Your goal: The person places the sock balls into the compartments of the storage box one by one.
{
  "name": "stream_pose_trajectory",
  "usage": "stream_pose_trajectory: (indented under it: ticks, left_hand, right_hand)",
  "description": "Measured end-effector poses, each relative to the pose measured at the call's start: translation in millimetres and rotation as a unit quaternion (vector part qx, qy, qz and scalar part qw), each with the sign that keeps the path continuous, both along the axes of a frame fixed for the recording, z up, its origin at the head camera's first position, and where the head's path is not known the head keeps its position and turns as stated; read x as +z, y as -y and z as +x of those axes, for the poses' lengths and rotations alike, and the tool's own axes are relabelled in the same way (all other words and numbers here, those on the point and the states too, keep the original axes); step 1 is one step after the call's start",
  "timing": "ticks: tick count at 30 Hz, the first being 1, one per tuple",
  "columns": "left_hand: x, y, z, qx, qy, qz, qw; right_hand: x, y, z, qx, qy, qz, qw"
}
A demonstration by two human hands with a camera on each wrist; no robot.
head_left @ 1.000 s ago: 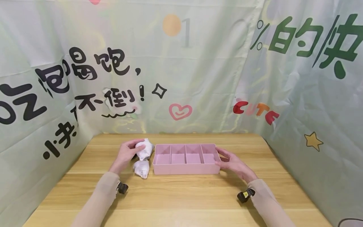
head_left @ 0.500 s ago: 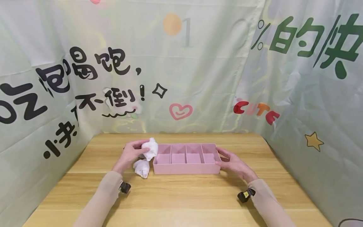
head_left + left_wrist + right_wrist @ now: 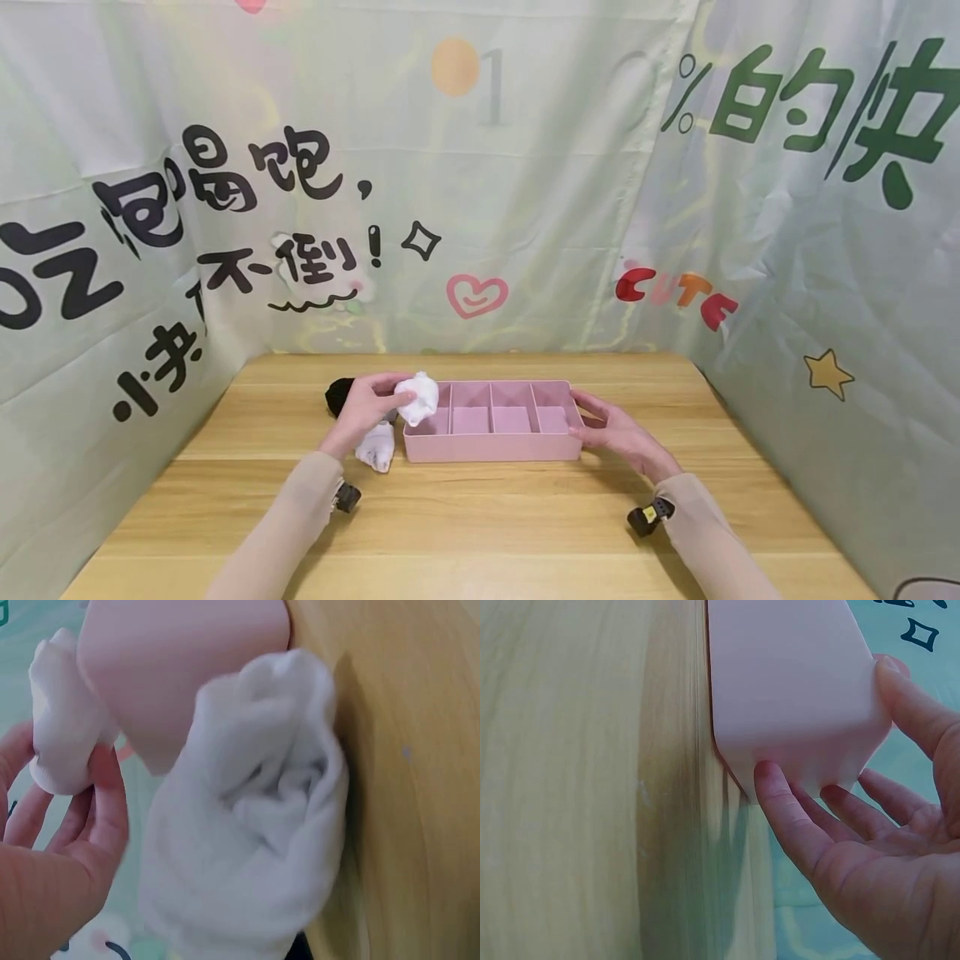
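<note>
My left hand [image 3: 365, 410] pinches a rolled white sock [image 3: 418, 398] between thumb and fingers, over the left end compartment of a pink divided box [image 3: 492, 447]. In the left wrist view this sock [image 3: 67, 720] overlaps the box's end wall. A second rolled white sock [image 3: 377, 447] lies on the table beside the box, below the left hand, and fills the middle of the left wrist view. Behind the left hand a black bundle [image 3: 339, 395] is partly hidden. My right hand [image 3: 622, 435] holds the box's right end, with thumb and fingers spread across its end wall.
The box stands on a wooden table [image 3: 480, 525], and its visible compartments hold nothing. Printed fabric [image 3: 480, 208] hangs as walls at the back and on both sides. Each wrist wears a small black camera.
My left hand has carried the white sock rightward, from beside the box to over its left compartment. The black bundle behind has come into sight. The right hand and box have stayed put.
</note>
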State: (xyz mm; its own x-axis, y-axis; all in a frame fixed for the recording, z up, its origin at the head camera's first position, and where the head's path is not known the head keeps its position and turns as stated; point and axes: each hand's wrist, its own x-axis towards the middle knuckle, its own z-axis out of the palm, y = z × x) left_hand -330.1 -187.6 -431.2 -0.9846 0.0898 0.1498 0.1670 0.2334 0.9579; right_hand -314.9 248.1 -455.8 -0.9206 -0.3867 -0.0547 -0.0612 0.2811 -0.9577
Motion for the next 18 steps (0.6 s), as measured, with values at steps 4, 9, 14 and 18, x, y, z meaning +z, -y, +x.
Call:
stream_pose_trajectory:
  ticks: [4,9,14,18]
  left_hand:
    - [-3.4,-7.1,-1.7,-0.002,-0.014,-0.011,0.9998]
    - [-5.0,-11.9,-0.8,0.004,-0.034,-0.053,0.998]
    - [-4.9,-14.7,0.8,0.008,-0.042,-0.074,0.9963]
    - [-7.9,-17.5,-0.2,0.023,-0.043,-0.075,0.996]
  right_hand:
    - [0.0,1.3,0.1,-0.001,0.002,-0.005,1.0]
    - [0.2,1.7,-0.2,-0.001,0.002,-0.007,1.0]
    - [1.1,1.1,-0.3,0.003,-0.001,-0.001,1.0]
    - [1.4,0.5,-0.1,0.007,-0.003,0.001,1.0]
